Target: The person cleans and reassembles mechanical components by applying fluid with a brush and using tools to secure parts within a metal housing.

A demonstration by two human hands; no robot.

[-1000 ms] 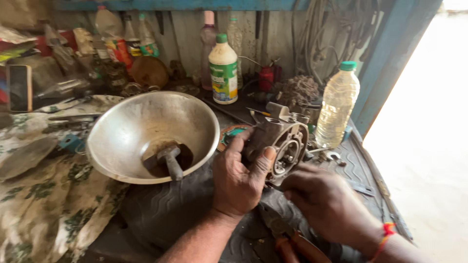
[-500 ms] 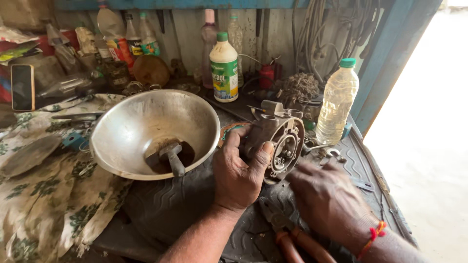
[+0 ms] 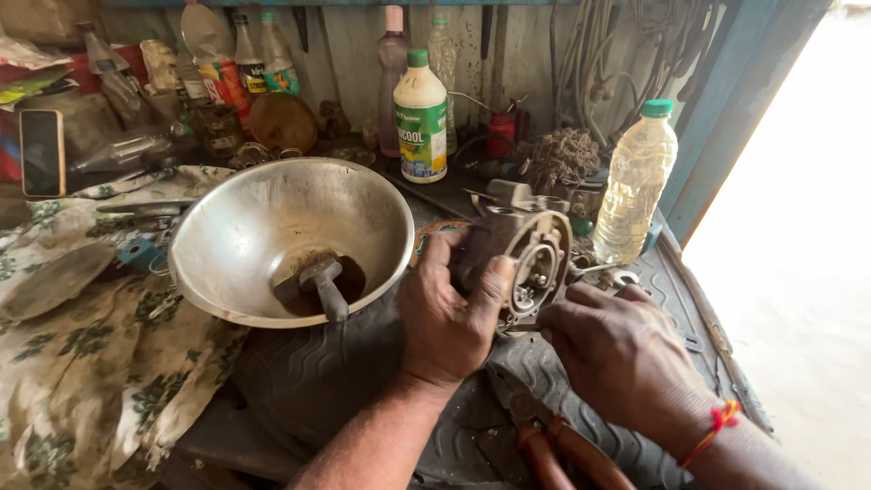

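While the left hand (image 3: 449, 318) wraps around the grimy metal carburetor body (image 3: 526, 254), thumb pressed on its round open face, the right hand (image 3: 617, 349) sits just below it, fingers curled together at the lower edge, pinching something too small to make out.

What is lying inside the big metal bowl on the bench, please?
Inside the metal bowl lies a small grey metal part with a stubby handle, resting in a dark, oily patch at the bottom. Whatever is beneath that part is covered, as is the bench under the bowl.
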